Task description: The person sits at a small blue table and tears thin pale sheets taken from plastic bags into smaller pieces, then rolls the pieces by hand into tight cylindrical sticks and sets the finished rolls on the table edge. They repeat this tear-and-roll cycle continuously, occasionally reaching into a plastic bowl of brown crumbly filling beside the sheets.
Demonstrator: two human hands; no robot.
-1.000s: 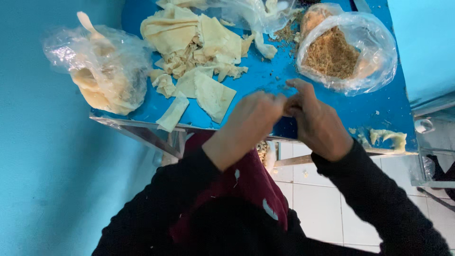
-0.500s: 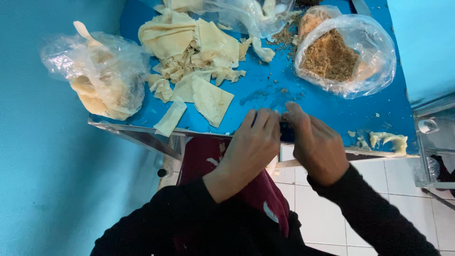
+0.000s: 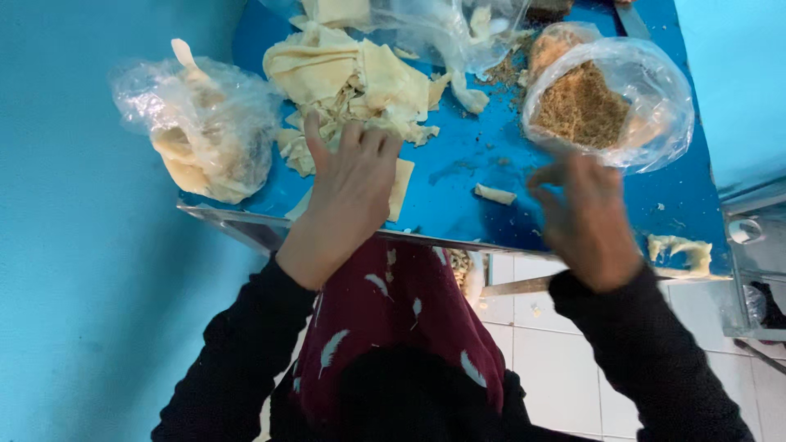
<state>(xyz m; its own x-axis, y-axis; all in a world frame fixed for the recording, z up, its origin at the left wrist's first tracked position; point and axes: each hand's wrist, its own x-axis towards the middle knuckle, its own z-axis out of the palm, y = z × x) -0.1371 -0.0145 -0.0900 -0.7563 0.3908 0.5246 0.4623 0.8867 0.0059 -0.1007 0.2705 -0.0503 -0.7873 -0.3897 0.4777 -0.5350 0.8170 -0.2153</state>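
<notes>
the left hand (image 3: 348, 192) lies flat with fingers (image 3: 360, 151) spread and open on the pale dough sheets (image 3: 352, 78), gripping nothing; the heap sits under and just beyond the fingertips on the blue desk (image 3: 458, 164). the sheets look thin, soft and limp, likely light and easy to tear, so best lifted by a loose edge with a gentle pinch. the right hand (image 3: 585, 221) is blurred, fingers loosely open and empty, a small rolled piece (image 3: 495, 194) just left of them. beyond its fingertips stands a clear bag of brown crumbly filling (image 3: 594, 102); left of the other hand, a clear bag of dough scraps (image 3: 205, 131). no labels visible.
</notes>
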